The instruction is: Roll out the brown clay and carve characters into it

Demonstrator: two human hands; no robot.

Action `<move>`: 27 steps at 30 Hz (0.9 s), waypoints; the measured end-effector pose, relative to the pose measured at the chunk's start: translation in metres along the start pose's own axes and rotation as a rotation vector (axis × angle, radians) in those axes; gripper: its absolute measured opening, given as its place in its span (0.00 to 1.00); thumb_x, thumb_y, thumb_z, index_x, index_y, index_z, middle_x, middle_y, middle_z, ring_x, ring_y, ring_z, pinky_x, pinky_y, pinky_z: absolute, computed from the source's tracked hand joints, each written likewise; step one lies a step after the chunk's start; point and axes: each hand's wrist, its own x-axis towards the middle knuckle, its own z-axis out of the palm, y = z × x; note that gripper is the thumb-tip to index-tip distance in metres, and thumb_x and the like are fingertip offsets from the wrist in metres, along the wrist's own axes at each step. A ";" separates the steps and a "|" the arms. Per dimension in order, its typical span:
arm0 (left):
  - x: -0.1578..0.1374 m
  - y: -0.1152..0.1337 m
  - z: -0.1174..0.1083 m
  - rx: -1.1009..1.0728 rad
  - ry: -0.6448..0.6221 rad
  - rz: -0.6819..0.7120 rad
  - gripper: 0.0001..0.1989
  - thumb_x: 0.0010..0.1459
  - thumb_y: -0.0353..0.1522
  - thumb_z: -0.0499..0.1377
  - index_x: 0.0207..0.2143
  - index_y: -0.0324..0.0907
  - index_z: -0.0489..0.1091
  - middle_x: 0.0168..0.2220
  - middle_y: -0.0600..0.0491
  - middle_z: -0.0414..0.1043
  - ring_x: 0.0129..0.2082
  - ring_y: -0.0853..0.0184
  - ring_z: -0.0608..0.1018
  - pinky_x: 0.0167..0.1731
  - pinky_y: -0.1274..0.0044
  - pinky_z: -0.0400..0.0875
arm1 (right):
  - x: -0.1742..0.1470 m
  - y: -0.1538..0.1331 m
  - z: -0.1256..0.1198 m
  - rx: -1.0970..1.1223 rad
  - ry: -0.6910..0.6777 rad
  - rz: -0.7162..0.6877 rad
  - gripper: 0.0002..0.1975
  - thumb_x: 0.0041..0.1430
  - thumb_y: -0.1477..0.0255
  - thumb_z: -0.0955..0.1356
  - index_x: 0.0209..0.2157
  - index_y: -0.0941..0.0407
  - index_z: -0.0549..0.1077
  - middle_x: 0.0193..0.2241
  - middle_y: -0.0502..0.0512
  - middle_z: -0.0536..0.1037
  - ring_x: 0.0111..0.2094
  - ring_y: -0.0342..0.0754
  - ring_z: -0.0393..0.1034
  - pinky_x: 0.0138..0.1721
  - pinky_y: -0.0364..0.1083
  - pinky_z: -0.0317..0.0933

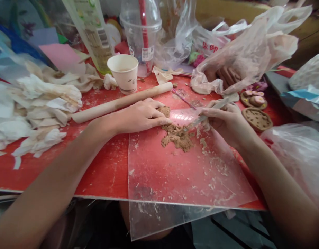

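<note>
My left hand (142, 116) is closed on a small lump of brown clay (164, 110), thumb tip close to the flattened clay. My right hand (223, 116) grips a flat, greyish, blade-like modelling tool (199, 120), its tip touching or just above the right edge of that clay. The flattened brown clay (179, 136) is ragged and crumbly. It lies on a clear plastic sheet (170, 176) dotted with dried clay bits. Behind my left hand rests a pale rolling pin (123, 101), set slantwise.
A paper cup (123, 72) and a lidded plastic cup (141, 38) stand at the back. Crumpled tissues (45, 100) cover the left side. To the right are a clay-filled plastic bag (232, 65) and a speckled clay disc (257, 118). The sheet overhangs the red table's (105, 169) front edge.
</note>
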 end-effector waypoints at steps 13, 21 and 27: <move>0.000 -0.001 0.000 0.026 -0.010 -0.017 0.19 0.68 0.43 0.45 0.51 0.57 0.72 0.50 0.57 0.67 0.51 0.65 0.68 0.54 0.74 0.56 | -0.001 -0.004 0.000 0.004 0.046 -0.016 0.07 0.50 0.77 0.70 0.20 0.59 0.71 0.15 0.50 0.69 0.14 0.37 0.60 0.15 0.40 0.49; 0.000 -0.002 0.000 0.038 -0.008 -0.001 0.19 0.68 0.44 0.45 0.50 0.58 0.72 0.50 0.57 0.67 0.51 0.65 0.68 0.55 0.73 0.56 | -0.004 -0.006 0.003 -0.012 0.008 -0.034 0.07 0.50 0.75 0.71 0.21 0.58 0.72 0.17 0.52 0.71 0.16 0.39 0.62 0.18 0.40 0.53; 0.000 -0.001 0.001 0.020 -0.008 -0.009 0.19 0.67 0.43 0.45 0.49 0.57 0.73 0.48 0.57 0.68 0.50 0.66 0.68 0.54 0.74 0.57 | -0.002 -0.006 -0.001 0.007 0.075 -0.070 0.07 0.49 0.75 0.70 0.20 0.57 0.70 0.14 0.49 0.69 0.13 0.37 0.58 0.14 0.40 0.45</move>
